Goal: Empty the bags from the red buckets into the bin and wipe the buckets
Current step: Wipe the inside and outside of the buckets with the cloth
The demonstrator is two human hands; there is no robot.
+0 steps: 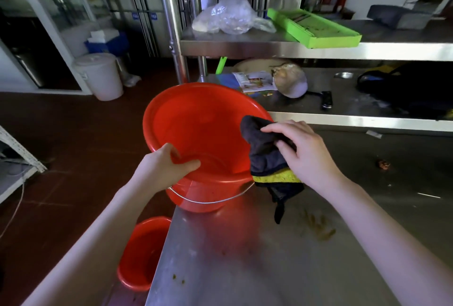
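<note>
A red bucket [196,124] stands tilted toward me at the left corner of the steel table [269,256], its inside bare and with no bag in it. My left hand [166,166] grips its near rim, thumb inside. My right hand [304,153] holds a dark cloth [262,148] with a yellow patch, draped over the bucket's right rim. A second red bucket [142,254] sits on the floor below the table's left edge, partly hidden by the table.
A white lidded bin [99,75] stands on the floor at the back left. Behind the bucket, steel shelves [367,49] carry a clear plastic bag [228,14], a green tray [316,28], papers and a knife [327,99]. Brown stains [321,227] mark the tabletop.
</note>
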